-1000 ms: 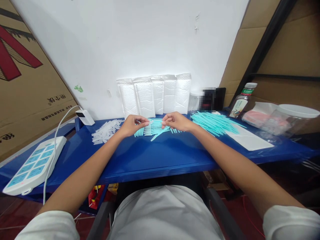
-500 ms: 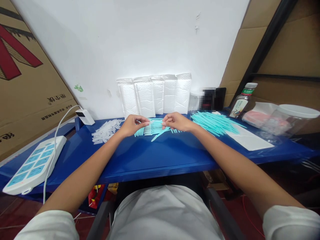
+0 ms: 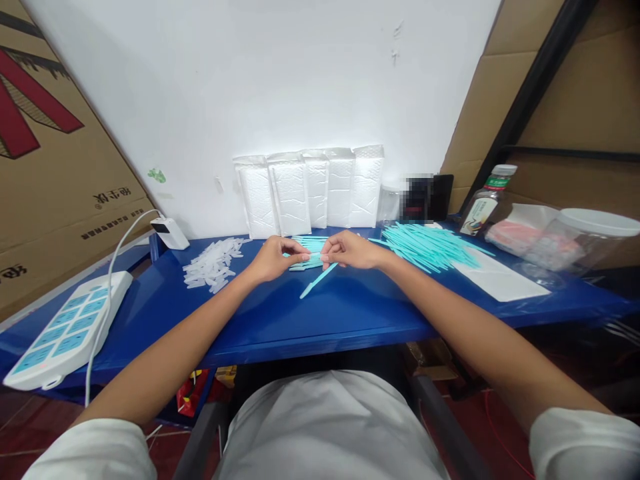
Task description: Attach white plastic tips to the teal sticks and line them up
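Note:
My right hand (image 3: 350, 251) is closed in a pinch, and a slim teal stick that looks like an eyebrow razor (image 3: 316, 281) juts from under its fingers toward the lower left. My left hand (image 3: 280, 259) is closed too, its thumb and forefinger on a small whitish, see-through piece, apparently a clear cap (image 3: 315, 255). The fingertips of both hands nearly meet at this piece. Beneath and behind them lies a row of teal razors (image 3: 307, 241), partly hidden by the hands.
A pile of clear caps (image 3: 213, 262) lies left on the blue table (image 3: 320, 317). At right are a heap of teal razors (image 3: 430, 245), a white sheet (image 3: 503, 277), a bottle (image 3: 485, 203) and a clear jar (image 3: 575, 243). White padded mailers (image 3: 290, 197) lean on the wall; a power strip (image 3: 75, 327) sits left.
Both hands have come closer together and slightly nearer to me. The razor under my right hand has moved down with it, its tip now farther from the row.

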A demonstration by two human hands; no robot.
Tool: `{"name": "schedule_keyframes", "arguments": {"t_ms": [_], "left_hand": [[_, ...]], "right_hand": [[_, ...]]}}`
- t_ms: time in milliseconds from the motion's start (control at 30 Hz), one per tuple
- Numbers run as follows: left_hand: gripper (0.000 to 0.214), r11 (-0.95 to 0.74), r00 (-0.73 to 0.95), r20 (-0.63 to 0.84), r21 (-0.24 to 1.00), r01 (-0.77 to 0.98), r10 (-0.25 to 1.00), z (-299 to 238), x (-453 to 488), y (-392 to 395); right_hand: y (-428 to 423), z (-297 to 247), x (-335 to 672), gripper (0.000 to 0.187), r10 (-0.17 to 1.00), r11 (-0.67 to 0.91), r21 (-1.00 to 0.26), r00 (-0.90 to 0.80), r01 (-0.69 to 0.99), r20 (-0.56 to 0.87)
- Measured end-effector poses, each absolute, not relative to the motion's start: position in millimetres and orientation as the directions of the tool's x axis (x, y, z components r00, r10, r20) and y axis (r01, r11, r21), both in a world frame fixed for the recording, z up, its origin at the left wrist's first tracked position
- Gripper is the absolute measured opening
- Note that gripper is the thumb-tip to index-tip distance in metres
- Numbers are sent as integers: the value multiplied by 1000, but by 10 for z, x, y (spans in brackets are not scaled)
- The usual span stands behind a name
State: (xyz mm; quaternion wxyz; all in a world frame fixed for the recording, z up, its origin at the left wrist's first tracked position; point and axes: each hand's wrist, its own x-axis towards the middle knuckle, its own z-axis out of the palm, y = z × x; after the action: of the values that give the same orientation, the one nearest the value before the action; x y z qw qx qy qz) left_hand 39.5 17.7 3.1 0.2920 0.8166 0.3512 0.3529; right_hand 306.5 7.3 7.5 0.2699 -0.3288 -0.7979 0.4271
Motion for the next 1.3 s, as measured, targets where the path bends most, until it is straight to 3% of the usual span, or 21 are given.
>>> {"name": "schedule_keyframes", "arguments": {"t_ms": [233,433,633,767,1067,1300], "left_hand": [[39,-573,505,359,731,371,785,-52,427,181],[50,-594,436,430,712,374,790,38,461,163],[47,-585,605,253,677,447,755,49,364,185],[47,-551,601,230,717,427,766,14,332,232],[53,-468,347,364,833,293,864,33,329,295],[58,-324,251,306,945,36,918,90,408,238]], "right_hand": [[93,17,3050,40,746,423,-852,-652,308,135],[124,42,3027,43,789,415,-883,-571,222,227],[143,108,3034,47,870,427,-891,-340,157,357],[150,129,3045,48,884,419,-895,-295,152,363],[77,132,3033,43,859,383,-896,-445,225,255],[-14,139,2971,43,804,381,-898,-558,221,204]]}}
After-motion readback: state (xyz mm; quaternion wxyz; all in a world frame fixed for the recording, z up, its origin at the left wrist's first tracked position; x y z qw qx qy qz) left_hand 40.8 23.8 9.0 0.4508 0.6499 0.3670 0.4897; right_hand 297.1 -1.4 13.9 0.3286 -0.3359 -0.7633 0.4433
